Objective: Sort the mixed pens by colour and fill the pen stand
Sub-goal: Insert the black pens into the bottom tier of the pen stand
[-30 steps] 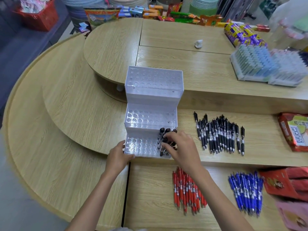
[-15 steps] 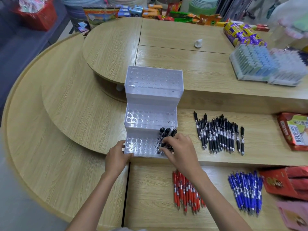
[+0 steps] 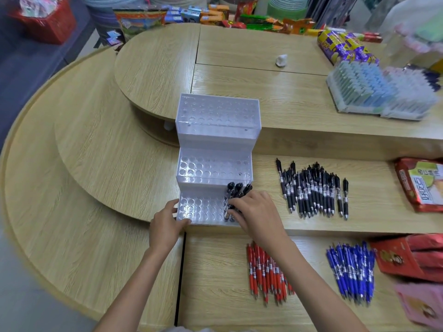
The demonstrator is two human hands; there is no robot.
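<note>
Wood-grain counter (image 3: 96,164): three rounded tiers are stepped upward away from the viewer.
Lowest tier: red pens (image 3: 268,274) are heaped just right of the seam; blue pens (image 3: 352,271) are laid further right, beside red packets (image 3: 407,257).
Middle tier: a clear three-step pen stand (image 3: 215,130) is set at the front edge; loose black pens (image 3: 314,190) are spread to its right, well apart from it, and a snack packet (image 3: 422,183) is seen at the far right.
Lowest step of the stand: standing black pens (image 3: 236,189) are slotted at its right end.
Top tier: a small white object (image 3: 281,60) and filled pen racks (image 3: 378,92) are placed there.
Room: shop goods are stacked behind, with a red basket (image 3: 48,22) at far left.
Left hand (image 3: 165,226): the stand's front left corner is gripped, thumb along the front edge.
Right hand (image 3: 259,212): fingers are curled round the standing black pens.
</note>
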